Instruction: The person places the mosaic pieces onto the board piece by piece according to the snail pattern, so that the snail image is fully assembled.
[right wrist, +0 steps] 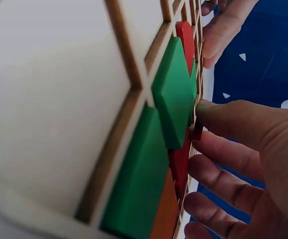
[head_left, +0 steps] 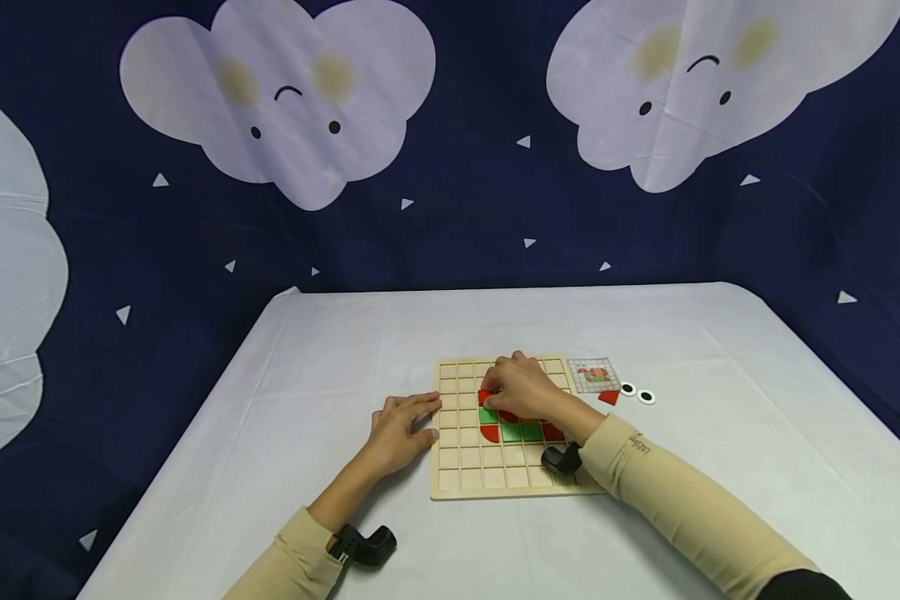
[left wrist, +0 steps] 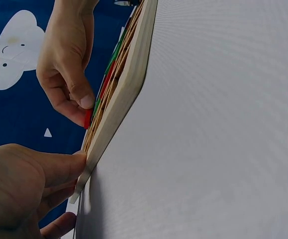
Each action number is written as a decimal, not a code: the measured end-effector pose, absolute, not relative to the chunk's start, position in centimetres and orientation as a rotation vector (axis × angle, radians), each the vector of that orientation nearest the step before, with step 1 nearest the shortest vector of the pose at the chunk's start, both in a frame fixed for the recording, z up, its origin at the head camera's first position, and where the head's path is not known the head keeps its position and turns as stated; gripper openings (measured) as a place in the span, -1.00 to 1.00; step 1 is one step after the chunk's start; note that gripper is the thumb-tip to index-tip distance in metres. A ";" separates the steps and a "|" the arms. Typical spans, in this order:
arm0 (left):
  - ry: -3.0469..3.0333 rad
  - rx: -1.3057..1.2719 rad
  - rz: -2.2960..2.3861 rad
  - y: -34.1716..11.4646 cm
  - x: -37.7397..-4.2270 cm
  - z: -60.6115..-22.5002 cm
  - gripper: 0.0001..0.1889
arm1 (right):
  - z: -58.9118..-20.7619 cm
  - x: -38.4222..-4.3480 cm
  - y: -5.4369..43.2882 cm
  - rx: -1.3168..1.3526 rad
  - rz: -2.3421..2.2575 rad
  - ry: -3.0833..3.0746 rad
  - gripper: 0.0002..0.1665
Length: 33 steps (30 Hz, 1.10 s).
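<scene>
A wooden grid board (head_left: pixel 450 480) lies on the table with red and green flat pieces in its cells. My right hand (head_left: pixel 525 388) reaches over its upper part and pinches a red piece (left wrist: pixel 88 118) between thumb and index finger, at the surface near a green piece (head_left: pixel 487 416). Beneath that hand, other pieces are partly hidden. Lower down sit a red quarter-round piece (head_left: pixel 489 433) and a green square (head_left: pixel 511 432); an orange piece (right wrist: pixel 164 209) appears in the right wrist view. My left hand (head_left: pixel 397 435) touches the board's left edge with nearly straight fingers and thumb.
Right of the board lies a small printed pattern card (head_left: pixel 592 375). Beside it are a loose red piece (head_left: pixel 609 397) and two white discs with black centres, one disc (head_left: pixel 627 389) nearer the card. A white cloth covers the table (head_left: pixel 345 358); a dark cloud-printed curtain (head_left: pixel 465 233) hangs behind.
</scene>
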<state>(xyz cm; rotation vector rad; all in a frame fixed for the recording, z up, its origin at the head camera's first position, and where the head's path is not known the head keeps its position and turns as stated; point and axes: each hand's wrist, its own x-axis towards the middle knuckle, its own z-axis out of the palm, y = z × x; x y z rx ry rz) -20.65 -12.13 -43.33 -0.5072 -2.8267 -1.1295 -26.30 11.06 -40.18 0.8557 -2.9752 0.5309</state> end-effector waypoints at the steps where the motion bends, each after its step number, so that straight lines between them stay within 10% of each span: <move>1: -2.827 -0.507 -1.129 -12.1 -20.7 -43.3 -0.53 | -40.2 -26.3 11.1 0.857 0.530 -2.976 -0.75; 33: -2.828 -0.511 -1.137 -12.2 -20.6 -43.3 -0.53 | -39.5 -23.9 22.0 0.493 0.612 -2.909 -0.71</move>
